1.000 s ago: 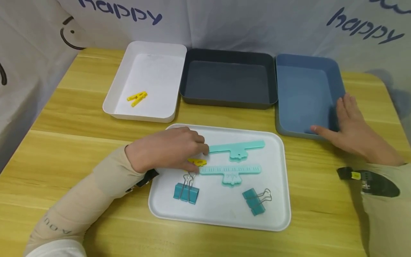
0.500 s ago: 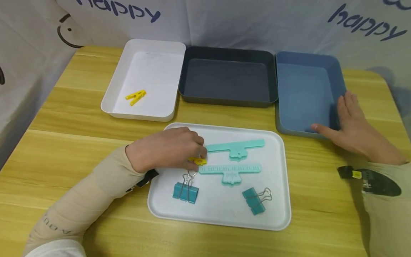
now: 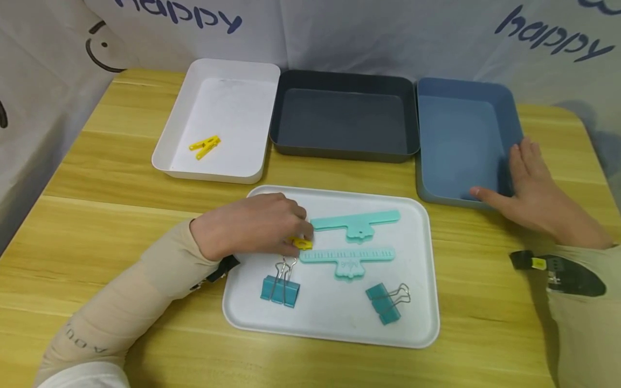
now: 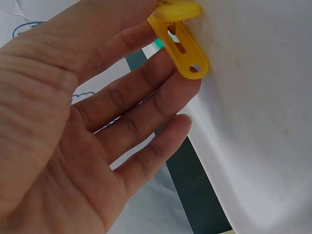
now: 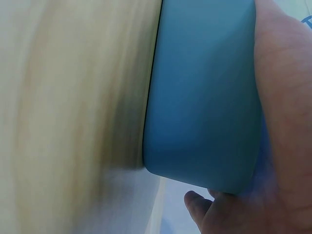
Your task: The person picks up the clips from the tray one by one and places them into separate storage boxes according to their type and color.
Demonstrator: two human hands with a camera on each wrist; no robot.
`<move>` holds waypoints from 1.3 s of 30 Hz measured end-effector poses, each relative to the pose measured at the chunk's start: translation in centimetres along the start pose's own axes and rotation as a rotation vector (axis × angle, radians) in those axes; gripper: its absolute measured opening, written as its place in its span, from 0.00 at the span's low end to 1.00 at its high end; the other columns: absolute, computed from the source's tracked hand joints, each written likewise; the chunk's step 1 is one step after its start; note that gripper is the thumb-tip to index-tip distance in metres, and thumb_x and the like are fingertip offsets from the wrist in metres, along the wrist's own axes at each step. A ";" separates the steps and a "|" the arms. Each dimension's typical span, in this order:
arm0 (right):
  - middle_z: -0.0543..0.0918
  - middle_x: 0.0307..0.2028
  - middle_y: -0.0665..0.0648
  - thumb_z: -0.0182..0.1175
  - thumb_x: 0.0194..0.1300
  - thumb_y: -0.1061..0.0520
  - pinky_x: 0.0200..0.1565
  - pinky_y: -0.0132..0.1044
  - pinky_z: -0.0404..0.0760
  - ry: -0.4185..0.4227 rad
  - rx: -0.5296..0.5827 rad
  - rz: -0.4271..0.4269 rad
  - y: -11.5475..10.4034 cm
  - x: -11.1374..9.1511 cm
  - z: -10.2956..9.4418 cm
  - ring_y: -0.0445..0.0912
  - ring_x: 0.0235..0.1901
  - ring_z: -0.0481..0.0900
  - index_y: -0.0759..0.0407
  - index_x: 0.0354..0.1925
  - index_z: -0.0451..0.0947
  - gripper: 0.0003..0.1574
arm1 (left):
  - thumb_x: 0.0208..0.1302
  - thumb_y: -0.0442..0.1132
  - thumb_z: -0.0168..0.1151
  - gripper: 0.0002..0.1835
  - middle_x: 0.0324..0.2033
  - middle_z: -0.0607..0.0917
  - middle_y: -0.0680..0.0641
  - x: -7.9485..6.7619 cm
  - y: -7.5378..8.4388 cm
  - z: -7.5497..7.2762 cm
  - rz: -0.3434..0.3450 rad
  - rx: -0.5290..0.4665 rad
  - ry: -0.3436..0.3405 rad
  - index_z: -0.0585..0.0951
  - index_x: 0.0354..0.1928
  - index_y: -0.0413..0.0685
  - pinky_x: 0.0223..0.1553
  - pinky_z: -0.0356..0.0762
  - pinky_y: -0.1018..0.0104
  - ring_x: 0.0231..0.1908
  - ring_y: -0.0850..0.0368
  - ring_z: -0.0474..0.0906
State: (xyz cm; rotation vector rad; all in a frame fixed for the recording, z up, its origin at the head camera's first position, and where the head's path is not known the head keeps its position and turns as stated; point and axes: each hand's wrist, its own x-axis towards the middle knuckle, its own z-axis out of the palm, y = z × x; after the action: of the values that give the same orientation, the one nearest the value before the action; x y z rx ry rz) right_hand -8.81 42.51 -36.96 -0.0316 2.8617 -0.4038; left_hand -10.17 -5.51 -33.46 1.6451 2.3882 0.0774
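Observation:
My left hand (image 3: 252, 225) reaches over the white tray (image 3: 325, 326). Its thumb and index finger pinch a yellow clothespin (image 3: 303, 244), partly hidden by the fingers. In the left wrist view the clothespin (image 4: 187, 51) lies by the fingertips, against the tray surface. Right beside the hand are two mint ruler clips, an upper one (image 3: 359, 222) and a lower one (image 3: 349, 258). Below the hand stands a teal binder clip (image 3: 280, 291); another binder clip (image 3: 383, 303) lies at the tray's right. My right hand (image 3: 533, 196) rests with extended fingers on the blue bin's (image 3: 466, 129) front right corner.
Behind the tray, a white bin (image 3: 233, 113) holds another yellow clothespin (image 3: 205, 146). A dark grey bin (image 3: 344, 121) stands between the white and blue bins. All sit on a wooden table (image 3: 121, 215), with a printed cloth (image 3: 349, 32) behind.
The left hand stays low over the tray and its fingers close in slightly around the yellow clothespin. The right hand keeps its place on the blue bin.

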 end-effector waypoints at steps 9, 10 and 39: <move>0.11 0.77 0.65 0.49 0.74 0.28 0.78 0.67 0.24 0.011 0.007 -0.004 0.1 0.1 0.1 0.65 0.77 0.09 0.72 0.76 0.17 0.72 | 0.64 0.46 0.73 0.11 0.35 0.87 0.55 0.0 -0.1 0.0 -0.031 -0.034 -0.013 0.89 0.48 0.56 0.43 0.80 0.64 0.34 0.59 0.81; 0.11 0.77 0.65 0.49 0.74 0.28 0.78 0.67 0.24 0.012 0.008 -0.005 0.1 0.1 0.1 0.65 0.77 0.09 0.72 0.76 0.17 0.72 | 0.64 0.46 0.73 0.11 0.35 0.87 0.54 0.0 -0.1 0.0 -0.033 -0.038 -0.016 0.89 0.48 0.55 0.43 0.80 0.63 0.34 0.59 0.81; 0.10 0.76 0.64 0.48 0.73 0.27 0.78 0.68 0.26 0.018 -0.009 0.017 -0.4 -0.1 0.1 0.64 0.77 0.09 0.72 0.76 0.17 0.72 | 0.64 0.43 0.73 0.12 0.40 0.89 0.53 0.2 0.0 0.3 -0.032 -0.005 -0.012 0.89 0.50 0.56 0.47 0.82 0.59 0.38 0.57 0.83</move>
State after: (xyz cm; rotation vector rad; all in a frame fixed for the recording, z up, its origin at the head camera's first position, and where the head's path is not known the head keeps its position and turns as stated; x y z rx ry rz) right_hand -8.70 42.11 -36.94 -0.0049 2.8792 -0.3904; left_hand -10.20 -5.41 -33.75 1.5998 2.4035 0.0675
